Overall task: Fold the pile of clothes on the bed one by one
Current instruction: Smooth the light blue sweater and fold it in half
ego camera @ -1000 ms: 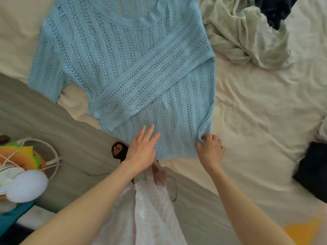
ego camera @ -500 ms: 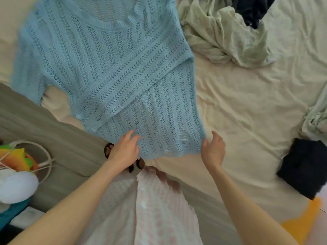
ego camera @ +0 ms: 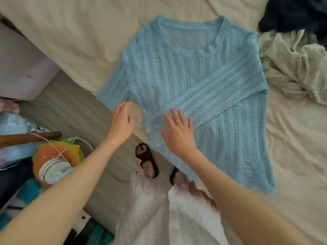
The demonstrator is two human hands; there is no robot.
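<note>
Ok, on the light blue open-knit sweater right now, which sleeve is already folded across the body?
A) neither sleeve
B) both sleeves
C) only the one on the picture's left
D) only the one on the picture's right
D: on the light blue open-knit sweater one sleeve runs diagonally across the front from the picture's right, under the flat right hand, while the other sleeve still lies spread out by the left hand.

Left hand (ego camera: 121, 122) loosely curled; right hand (ego camera: 178, 133) flat, fingers (ego camera: 174, 114) spread.
</note>
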